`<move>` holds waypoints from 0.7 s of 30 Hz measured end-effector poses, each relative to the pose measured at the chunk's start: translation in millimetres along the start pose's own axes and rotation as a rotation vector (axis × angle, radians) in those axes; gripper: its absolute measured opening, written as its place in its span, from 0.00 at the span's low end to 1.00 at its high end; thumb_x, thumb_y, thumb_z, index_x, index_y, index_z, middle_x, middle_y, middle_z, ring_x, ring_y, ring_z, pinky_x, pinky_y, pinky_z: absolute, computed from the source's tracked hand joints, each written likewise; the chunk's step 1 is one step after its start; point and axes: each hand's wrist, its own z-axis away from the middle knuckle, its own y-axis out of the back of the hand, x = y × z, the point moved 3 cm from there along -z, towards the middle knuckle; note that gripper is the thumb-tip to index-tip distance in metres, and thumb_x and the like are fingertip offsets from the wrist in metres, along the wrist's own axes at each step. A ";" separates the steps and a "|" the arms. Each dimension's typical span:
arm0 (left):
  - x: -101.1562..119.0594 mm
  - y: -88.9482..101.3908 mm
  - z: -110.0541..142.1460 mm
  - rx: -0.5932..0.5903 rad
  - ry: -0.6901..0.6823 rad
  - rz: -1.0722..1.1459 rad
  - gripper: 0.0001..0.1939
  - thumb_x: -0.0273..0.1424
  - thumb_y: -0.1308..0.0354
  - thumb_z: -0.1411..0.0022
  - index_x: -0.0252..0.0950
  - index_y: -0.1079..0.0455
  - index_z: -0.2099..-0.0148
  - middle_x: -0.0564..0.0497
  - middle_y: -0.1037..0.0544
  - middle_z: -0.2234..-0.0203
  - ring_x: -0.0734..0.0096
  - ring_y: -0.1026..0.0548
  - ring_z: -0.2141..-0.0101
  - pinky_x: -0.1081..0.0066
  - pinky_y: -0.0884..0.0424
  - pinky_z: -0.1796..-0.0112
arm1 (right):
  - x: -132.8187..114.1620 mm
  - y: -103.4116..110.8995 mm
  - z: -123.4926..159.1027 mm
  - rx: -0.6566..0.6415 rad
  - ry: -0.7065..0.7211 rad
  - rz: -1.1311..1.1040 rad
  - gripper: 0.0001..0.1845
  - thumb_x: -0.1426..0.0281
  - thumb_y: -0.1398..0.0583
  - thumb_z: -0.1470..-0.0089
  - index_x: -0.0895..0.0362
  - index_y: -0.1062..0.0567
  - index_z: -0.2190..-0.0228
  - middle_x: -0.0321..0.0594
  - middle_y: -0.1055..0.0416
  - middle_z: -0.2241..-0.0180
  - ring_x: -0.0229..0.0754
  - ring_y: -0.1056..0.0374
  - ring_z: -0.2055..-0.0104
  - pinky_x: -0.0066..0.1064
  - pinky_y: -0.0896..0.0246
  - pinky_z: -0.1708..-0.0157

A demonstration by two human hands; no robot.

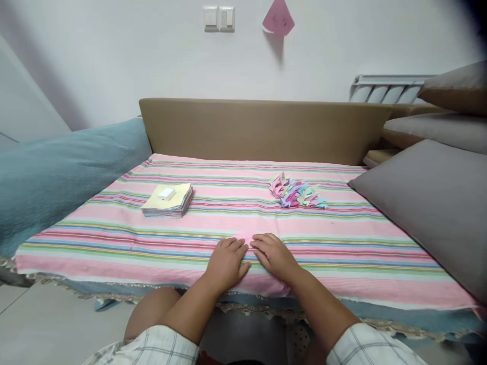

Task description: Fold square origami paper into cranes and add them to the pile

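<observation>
A small piece of pink paper (pixel 245 235) lies on the striped cloth in front of me, much of it covered by my fingers. My left hand (pixel 227 263) rests palm down on its left side, with the thumb spread away from the fingers. From the right, my right hand (pixel 276 257) lays its fingertips on the paper, the fingers stretched out toward the left hand. Ahead to the right is a pile of folded paper pieces (pixel 294 192) in pink, purple, green and blue. A stack of paper squares (pixel 163 207) sits ahead to the left, topped by a small white block (pixel 166 193).
The pink striped cloth (pixel 114 243) covers the sofa seat. A brown backrest (pixel 262 129) stands behind it, a blue-covered armrest (pixel 76 167) at left, and grey cushions (pixel 437 203) at right. Light switches (pixel 218 19) and a pink paper (pixel 279 19) are on the wall.
</observation>
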 end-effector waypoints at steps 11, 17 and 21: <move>-16.7 2.7 6.2 0.027 0.126 -0.030 0.15 0.35 0.47 0.41 0.37 0.30 0.53 0.44 0.27 0.55 0.59 0.32 0.53 0.61 0.36 0.51 | 17.8 -10.2 -2.9 0.025 -0.283 -0.033 0.15 0.66 0.47 0.43 0.56 0.26 0.57 0.43 0.30 0.61 0.43 0.38 0.56 0.34 0.43 0.53; -13.1 3.4 4.1 0.019 0.114 -0.053 0.15 0.32 0.48 0.41 0.36 0.32 0.52 0.45 0.27 0.57 0.60 0.32 0.55 0.62 0.36 0.52 | 21.9 -13.3 -10.2 0.028 -0.374 -0.100 0.13 0.66 0.48 0.44 0.55 0.25 0.67 0.40 0.31 0.65 0.42 0.38 0.58 0.32 0.45 0.55; -12.0 2.0 3.8 0.025 0.095 -0.099 0.15 0.32 0.49 0.40 0.38 0.33 0.51 0.45 0.28 0.58 0.60 0.32 0.56 0.61 0.36 0.52 | 27.0 -14.8 -13.7 0.031 -0.418 -0.080 0.11 0.65 0.47 0.45 0.55 0.28 0.73 0.39 0.32 0.67 0.42 0.38 0.60 0.32 0.45 0.58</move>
